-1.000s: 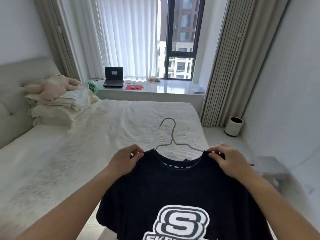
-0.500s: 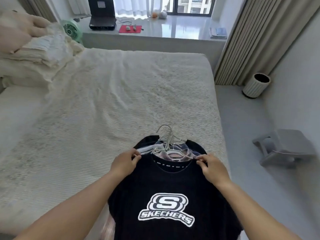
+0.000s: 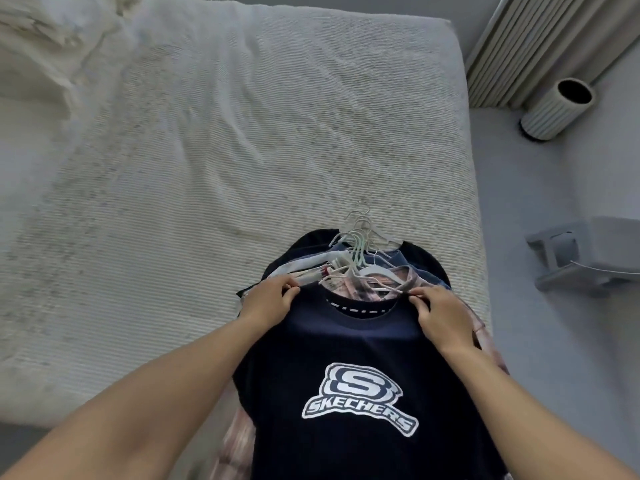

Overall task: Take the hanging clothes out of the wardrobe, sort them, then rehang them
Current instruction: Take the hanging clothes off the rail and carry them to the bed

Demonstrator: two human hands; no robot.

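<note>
A dark navy T-shirt (image 3: 360, 344) with a white logo lies on top of a pile of hung clothes (image 3: 381, 282) at the bed's near right corner. My left hand (image 3: 268, 299) pinches its left shoulder seam. My right hand (image 3: 440, 311) pinches the right shoulder seam by the collar. Beyond the collar, several pale wire and plastic hangers (image 3: 358, 237) fan out with their hooks bunched together. A pinkish plaid garment (image 3: 235, 445) sticks out under the shirt on both sides.
The bed (image 3: 207, 150) with a white textured cover fills the left and middle. Folded bedding (image 3: 41, 36) sits at its far left. On the grey floor at right stand a ribbed white bin (image 3: 554, 112), beige curtains (image 3: 530, 39) and a grey stool-like object (image 3: 588, 258).
The shirt came down from in front of me onto the pile of hung clothes on the bed. My view tipped downward, and both hands kept their hold on the shoulders.
</note>
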